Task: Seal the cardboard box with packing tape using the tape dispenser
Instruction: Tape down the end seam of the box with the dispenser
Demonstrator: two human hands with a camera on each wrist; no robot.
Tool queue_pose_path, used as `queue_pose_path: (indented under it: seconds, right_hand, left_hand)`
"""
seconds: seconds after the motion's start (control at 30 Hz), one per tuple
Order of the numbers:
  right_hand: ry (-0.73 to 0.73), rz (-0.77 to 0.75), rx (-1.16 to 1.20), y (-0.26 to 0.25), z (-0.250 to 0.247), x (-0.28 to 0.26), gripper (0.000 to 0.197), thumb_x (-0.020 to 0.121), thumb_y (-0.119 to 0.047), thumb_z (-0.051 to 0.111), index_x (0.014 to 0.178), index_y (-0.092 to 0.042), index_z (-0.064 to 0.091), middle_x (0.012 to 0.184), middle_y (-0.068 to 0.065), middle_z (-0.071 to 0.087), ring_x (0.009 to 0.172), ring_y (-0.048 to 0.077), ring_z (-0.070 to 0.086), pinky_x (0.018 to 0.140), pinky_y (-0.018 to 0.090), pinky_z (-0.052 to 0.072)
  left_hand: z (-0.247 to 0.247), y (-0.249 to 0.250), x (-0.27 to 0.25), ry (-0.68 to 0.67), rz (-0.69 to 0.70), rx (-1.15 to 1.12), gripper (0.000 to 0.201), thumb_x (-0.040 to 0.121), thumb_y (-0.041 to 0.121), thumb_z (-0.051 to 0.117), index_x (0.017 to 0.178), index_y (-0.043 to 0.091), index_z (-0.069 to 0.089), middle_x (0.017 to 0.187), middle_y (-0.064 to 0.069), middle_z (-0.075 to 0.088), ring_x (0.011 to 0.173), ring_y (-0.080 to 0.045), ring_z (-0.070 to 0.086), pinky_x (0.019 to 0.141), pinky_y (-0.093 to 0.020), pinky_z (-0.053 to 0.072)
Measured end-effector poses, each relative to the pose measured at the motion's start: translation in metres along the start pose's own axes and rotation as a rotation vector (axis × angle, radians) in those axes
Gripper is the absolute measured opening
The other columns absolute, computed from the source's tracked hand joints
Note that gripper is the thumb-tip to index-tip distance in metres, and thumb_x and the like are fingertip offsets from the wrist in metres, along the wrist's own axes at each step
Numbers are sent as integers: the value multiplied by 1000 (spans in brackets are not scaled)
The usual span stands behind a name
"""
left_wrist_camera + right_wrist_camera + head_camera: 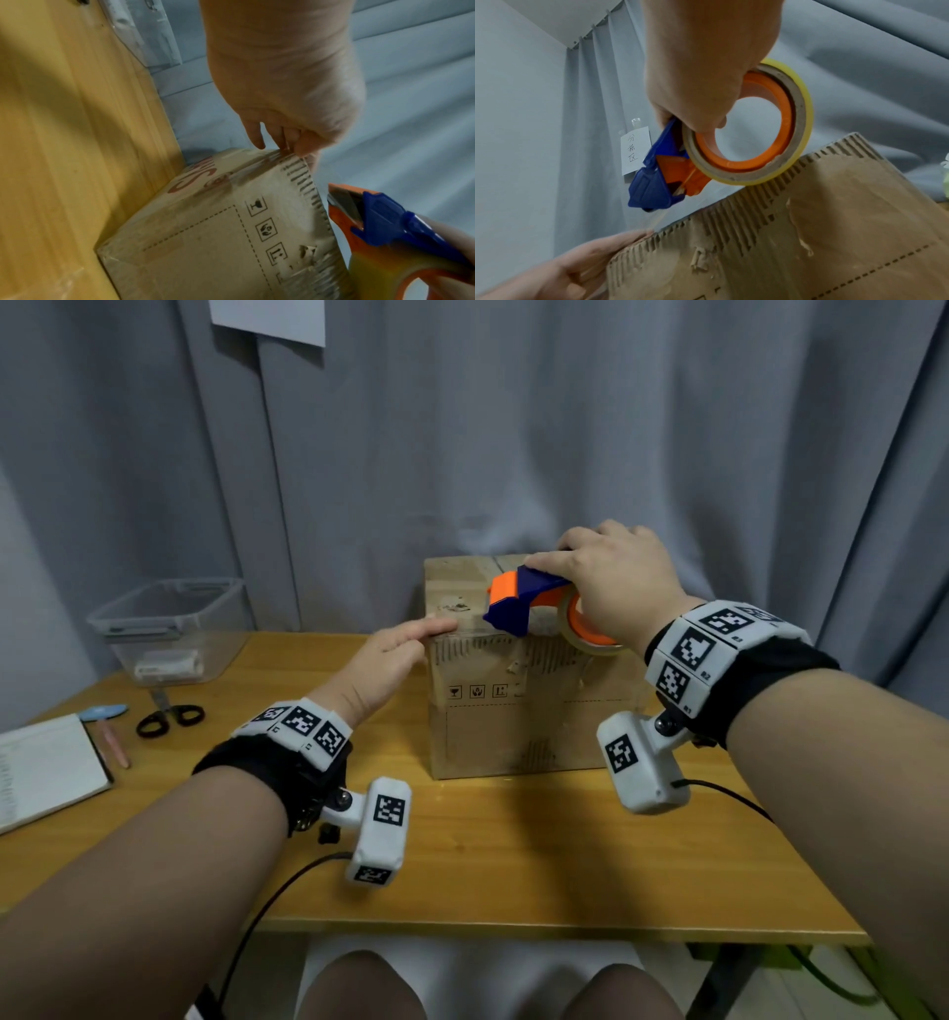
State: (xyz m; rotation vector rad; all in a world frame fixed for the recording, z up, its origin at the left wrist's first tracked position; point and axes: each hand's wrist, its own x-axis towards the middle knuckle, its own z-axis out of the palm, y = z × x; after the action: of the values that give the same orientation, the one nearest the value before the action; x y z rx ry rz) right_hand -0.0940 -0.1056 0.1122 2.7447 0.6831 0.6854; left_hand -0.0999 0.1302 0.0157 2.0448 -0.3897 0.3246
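Head view: right hand (608, 577) clenched round blue-and-orange plastic tape dispenser (518, 603) atop brown cardboard box (513, 711) on wooden counter (462, 855), at near top edge. Left hand (395, 649), fingers straight, pinned tape end at box's left corner; dispenser lay just right of it, w/ pull likely running rightward along edge.

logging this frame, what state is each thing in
box: flaps closed, upright on table
tape dispenser: held on box top, tape pulled out
left hand: fingers straight, pressing box's top left edge
right hand: gripping dispenser
scissors: closed
clear bin: no lid on
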Motion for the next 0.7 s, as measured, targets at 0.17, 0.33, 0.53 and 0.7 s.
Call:
queue_pose_path:
  seconds: [0.17, 0.33, 0.53, 0.7]
  right_hand:
    - [16, -8, 10, -4, 0, -4, 73, 71, -50, 17, 138, -35, 40, 126, 6, 53, 110, 34, 48, 90, 43, 34]
    - [29, -17, -1, -5, 0, -7, 76, 69, -53, 14, 137, -35, 41, 126, 5, 53, 111, 33, 47, 91, 42, 34]
    - [25, -38, -4, -3, -1, -5, 69, 75, -52, 20, 139, -34, 39, 125, 6, 53, 111, 33, 46, 91, 43, 33]
    - [-54, -44, -29, 1, -7, 3, 72, 75, -51, 24, 146, -36, 25, 122, 8, 51, 110, 32, 44, 88, 43, 34]
  left_hand:
    - [-2, -8, 3, -3, 87, 186, 47, 91, 4, 55, 132, 26, 51, 142, 10, 45, 130, 6, 30, 110, -17, 22]
    - [4, -21, -1, -13, 198, 537, 72, 82, 21, 69, 144, 27, 31, 151, 10, 29, 138, 1, 17, 114, -24, 16]
    - [5, -26, 0, 30, 214, 555, 77, 76, 28, 74, 142, 27, 35, 151, 6, 33, 141, -10, 23, 117, -34, 20]
    - [-3, -10, 13, 137, 190, 343, 40, 83, 22, 68, 122, 23, 60, 133, 0, 55, 134, -11, 40, 118, -31, 20]
